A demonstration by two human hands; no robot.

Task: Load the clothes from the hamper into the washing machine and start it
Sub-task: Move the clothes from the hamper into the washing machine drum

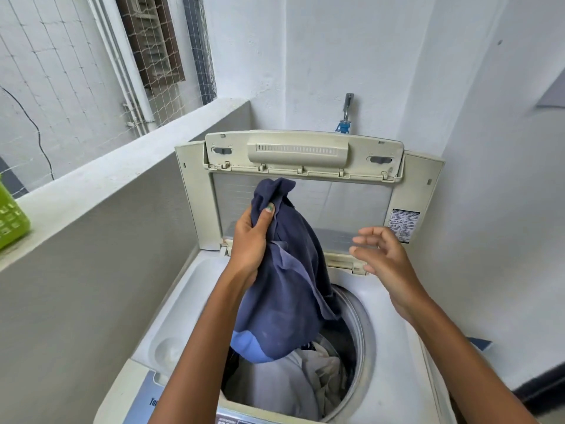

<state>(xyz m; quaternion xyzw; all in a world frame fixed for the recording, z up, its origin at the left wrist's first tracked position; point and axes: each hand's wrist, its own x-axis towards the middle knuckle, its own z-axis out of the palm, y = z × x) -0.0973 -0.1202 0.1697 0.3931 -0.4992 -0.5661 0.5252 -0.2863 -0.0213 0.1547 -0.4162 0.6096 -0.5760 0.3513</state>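
Observation:
A top-loading washing machine [183, 304] stands below me with its lid [302, 154] folded up against the back wall. My left hand [250, 237] is shut on a dark blue garment [287, 289] that hangs over the drum opening, its lower end reaching the rim. Inside the drum [360, 328] lie white and pale clothes [305, 381]. My right hand [382, 255] hovers to the right of the garment, fingers spread, holding nothing.
A green plastic basket [12, 215] sits on the grey ledge [101, 179] at the far left. A tap with a blue fitting [345, 117] is on the wall behind the lid. The control panel [153, 393] runs along the machine's near edge.

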